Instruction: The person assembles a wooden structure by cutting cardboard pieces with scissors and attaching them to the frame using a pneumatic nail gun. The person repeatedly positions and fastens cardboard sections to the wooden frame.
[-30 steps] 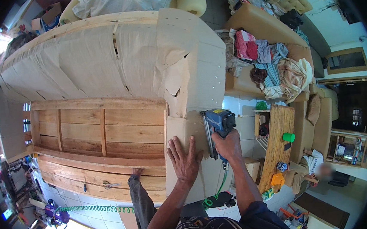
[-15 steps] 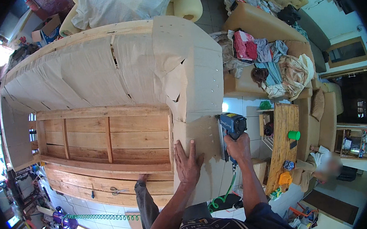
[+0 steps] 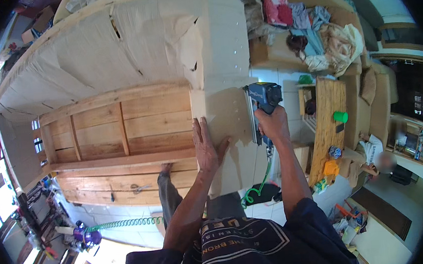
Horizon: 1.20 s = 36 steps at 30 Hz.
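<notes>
My right hand (image 3: pixel 273 124) grips a blue-and-black pneumatic staple gun (image 3: pixel 266 95) by its handle, at the outer edge of the sofa arm. A coiled green air hose (image 3: pixel 262 190) runs down from the gun's handle. Tan cardboard (image 3: pixel 231 125) covers the arm, with several shiny staples along its outer side. Flat on the arm's inner edge lies my left hand (image 3: pixel 207 149), fingers stretched forward and thumb spread, holding nothing. Left of it is the open wooden seat frame (image 3: pixel 155 114) of the sofa. The gun's tip against the cardboard cannot be made out clearly.
Scissors (image 3: pixel 137 188) lie on the front boards beside my bare foot (image 3: pixel 166 168). A purple air compressor (image 3: pixel 93 236) stands on the floor at lower left. To the right are a wooden table (image 3: pixel 326 128) with a green cup (image 3: pixel 340 117), a clothes-strewn couch (image 3: pixel 265 56) and a seated person (image 3: pixel 372 149).
The view has shifted, so the sofa appears higher in the picture. My left hand's fingers have drawn closer together at the inner edge. The staple gun remains in my right hand at the outer edge.
</notes>
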Each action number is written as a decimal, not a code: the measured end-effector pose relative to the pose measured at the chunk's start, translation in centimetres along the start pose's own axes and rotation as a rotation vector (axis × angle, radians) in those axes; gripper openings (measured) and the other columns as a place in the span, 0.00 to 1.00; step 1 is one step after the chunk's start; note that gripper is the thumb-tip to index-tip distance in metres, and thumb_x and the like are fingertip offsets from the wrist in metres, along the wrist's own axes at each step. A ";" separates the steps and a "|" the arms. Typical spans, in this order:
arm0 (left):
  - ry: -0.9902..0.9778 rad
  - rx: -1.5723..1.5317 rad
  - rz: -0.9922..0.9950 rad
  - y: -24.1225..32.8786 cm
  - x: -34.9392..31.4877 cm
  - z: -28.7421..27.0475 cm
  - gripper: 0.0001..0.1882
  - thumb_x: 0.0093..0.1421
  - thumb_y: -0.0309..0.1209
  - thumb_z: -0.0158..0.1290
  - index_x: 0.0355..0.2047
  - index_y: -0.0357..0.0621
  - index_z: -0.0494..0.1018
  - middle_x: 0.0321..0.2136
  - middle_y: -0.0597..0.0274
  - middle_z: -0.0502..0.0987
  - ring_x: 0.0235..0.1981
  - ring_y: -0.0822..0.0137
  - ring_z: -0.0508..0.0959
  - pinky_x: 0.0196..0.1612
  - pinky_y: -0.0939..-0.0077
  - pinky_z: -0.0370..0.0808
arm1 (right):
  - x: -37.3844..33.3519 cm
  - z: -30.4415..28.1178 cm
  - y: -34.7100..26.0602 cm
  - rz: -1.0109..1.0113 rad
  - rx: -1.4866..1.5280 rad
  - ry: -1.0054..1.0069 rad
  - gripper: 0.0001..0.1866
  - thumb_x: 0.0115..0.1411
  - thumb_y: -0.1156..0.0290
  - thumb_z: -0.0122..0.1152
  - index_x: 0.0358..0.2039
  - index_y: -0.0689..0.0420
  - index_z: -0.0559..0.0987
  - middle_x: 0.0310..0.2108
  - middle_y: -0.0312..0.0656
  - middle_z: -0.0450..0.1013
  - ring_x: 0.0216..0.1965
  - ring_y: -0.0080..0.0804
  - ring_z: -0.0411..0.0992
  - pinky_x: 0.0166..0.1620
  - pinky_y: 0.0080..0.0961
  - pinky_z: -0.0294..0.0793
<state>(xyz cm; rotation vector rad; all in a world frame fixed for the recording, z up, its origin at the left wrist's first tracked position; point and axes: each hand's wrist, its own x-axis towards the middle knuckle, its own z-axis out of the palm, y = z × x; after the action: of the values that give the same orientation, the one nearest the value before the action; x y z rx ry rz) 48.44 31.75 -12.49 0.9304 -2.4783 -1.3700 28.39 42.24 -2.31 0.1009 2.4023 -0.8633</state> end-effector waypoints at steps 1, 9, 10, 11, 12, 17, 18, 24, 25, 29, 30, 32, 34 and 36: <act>-0.003 0.000 0.003 -0.5 -0.3 -0.1 0.60 0.54 0.41 0.70 0.75 0.39 0.43 0.73 0.31 0.47 0.74 0.35 0.50 0.73 0.47 0.55 | -1.5 0.0 0.6 0.036 0.095 -0.029 0.17 0.54 0.61 0.66 0.31 0.66 0.83 0.24 0.56 0.80 0.31 0.53 0.83 0.37 0.47 0.80; -0.067 -0.210 -0.185 -2.2 -2.8 0.4 0.64 0.50 0.42 0.74 0.75 0.37 0.42 0.72 0.35 0.53 0.73 0.40 0.57 0.72 0.53 0.60 | -17.0 3.5 12.4 -0.097 -0.048 -0.101 0.16 0.51 0.62 0.71 0.30 0.65 0.83 0.25 0.55 0.80 0.30 0.50 0.83 0.35 0.44 0.80; -0.069 -0.267 -0.190 -2.2 -2.6 0.5 0.63 0.50 0.43 0.74 0.74 0.35 0.43 0.72 0.34 0.52 0.73 0.39 0.56 0.72 0.53 0.60 | -17.9 4.3 13.4 -0.077 -0.068 -0.129 0.16 0.51 0.62 0.71 0.30 0.65 0.83 0.26 0.55 0.81 0.31 0.50 0.83 0.35 0.44 0.80; -0.082 -0.274 -0.223 -2.1 -2.6 0.4 0.64 0.50 0.43 0.74 0.74 0.34 0.43 0.71 0.34 0.53 0.72 0.39 0.57 0.71 0.53 0.61 | -19.0 4.7 14.2 -0.057 -0.088 -0.154 0.17 0.51 0.62 0.72 0.30 0.66 0.83 0.26 0.55 0.81 0.31 0.49 0.83 0.36 0.43 0.80; -0.091 -0.289 -0.242 -2.1 -2.5 0.4 0.64 0.50 0.44 0.74 0.74 0.34 0.43 0.71 0.34 0.54 0.71 0.39 0.59 0.71 0.53 0.62 | -20.5 5.4 14.7 0.045 0.067 -0.150 0.17 0.50 0.62 0.73 0.30 0.66 0.83 0.27 0.55 0.81 0.32 0.49 0.84 0.37 0.42 0.81; -0.095 -0.205 -0.278 -1.7 -2.5 0.2 0.62 0.51 0.45 0.73 0.74 0.32 0.44 0.68 0.33 0.60 0.67 0.39 0.66 0.66 0.52 0.68 | -26.5 7.0 16.2 0.068 -0.049 -0.415 0.22 0.49 0.65 0.75 0.43 0.62 0.82 0.33 0.55 0.83 0.38 0.52 0.83 0.41 0.42 0.83; -0.102 -0.199 -0.300 -1.6 -2.6 0.1 0.62 0.51 0.46 0.72 0.73 0.32 0.45 0.67 0.33 0.61 0.66 0.39 0.68 0.64 0.51 0.69 | -27.4 7.5 16.5 0.028 -0.014 -0.395 0.21 0.49 0.66 0.75 0.42 0.62 0.82 0.32 0.54 0.83 0.37 0.50 0.84 0.41 0.40 0.83; -0.094 -0.225 -0.324 -1.2 -2.7 -0.2 0.61 0.52 0.47 0.72 0.73 0.33 0.46 0.63 0.32 0.67 0.61 0.39 0.73 0.61 0.52 0.73 | -29.6 11.5 18.5 0.056 -0.091 -0.347 0.23 0.50 0.68 0.75 0.45 0.61 0.80 0.33 0.51 0.83 0.38 0.49 0.84 0.41 0.39 0.84; -0.101 -0.246 -0.337 -1.2 -2.6 -0.3 0.61 0.51 0.47 0.72 0.73 0.33 0.46 0.63 0.32 0.67 0.61 0.39 0.74 0.60 0.52 0.73 | -29.7 11.9 18.8 0.047 -0.056 -0.336 0.23 0.50 0.68 0.75 0.45 0.61 0.80 0.33 0.51 0.83 0.38 0.48 0.84 0.40 0.39 0.84; -0.110 -0.234 -0.360 -1.2 -2.5 -0.3 0.60 0.51 0.47 0.72 0.73 0.33 0.48 0.59 0.34 0.71 0.58 0.43 0.77 0.58 0.54 0.75 | -29.6 12.0 19.6 -0.007 -0.037 -0.295 0.22 0.50 0.68 0.75 0.45 0.62 0.80 0.32 0.51 0.83 0.36 0.46 0.84 0.39 0.37 0.83; -0.084 -0.190 -0.337 -1.3 -2.5 -0.2 0.59 0.52 0.46 0.72 0.73 0.33 0.48 0.58 0.35 0.73 0.56 0.44 0.78 0.57 0.55 0.76 | -29.5 11.7 19.6 0.022 -0.125 -0.310 0.22 0.50 0.68 0.75 0.44 0.63 0.80 0.31 0.50 0.83 0.36 0.45 0.85 0.38 0.37 0.83; -0.063 -0.176 -0.324 -1.5 -2.5 0.1 0.58 0.52 0.45 0.72 0.73 0.33 0.49 0.55 0.37 0.76 0.54 0.47 0.80 0.55 0.55 0.78 | -29.1 11.3 19.6 0.113 0.005 -0.245 0.23 0.50 0.66 0.75 0.46 0.60 0.81 0.33 0.53 0.83 0.38 0.49 0.84 0.41 0.39 0.83; -0.084 -0.227 -0.374 -1.7 -2.5 0.3 0.58 0.52 0.46 0.72 0.72 0.34 0.50 0.54 0.39 0.77 0.54 0.48 0.80 0.55 0.56 0.78 | -28.7 10.9 19.5 0.153 0.030 -0.245 0.23 0.51 0.65 0.75 0.46 0.60 0.81 0.34 0.53 0.83 0.39 0.51 0.83 0.42 0.40 0.84; -0.068 -0.282 -0.368 -1.9 -2.5 0.4 0.59 0.51 0.48 0.72 0.72 0.32 0.50 0.54 0.36 0.77 0.55 0.45 0.80 0.56 0.55 0.77 | -28.0 10.5 19.4 0.095 0.040 -0.245 0.22 0.51 0.65 0.75 0.45 0.60 0.81 0.34 0.53 0.83 0.38 0.50 0.84 0.41 0.40 0.83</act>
<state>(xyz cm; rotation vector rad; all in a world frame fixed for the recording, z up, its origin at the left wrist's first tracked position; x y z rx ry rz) 51.13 32.80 -13.92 1.3322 -2.1481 -1.8313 61.78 54.57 -4.47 0.1162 2.1356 -0.8293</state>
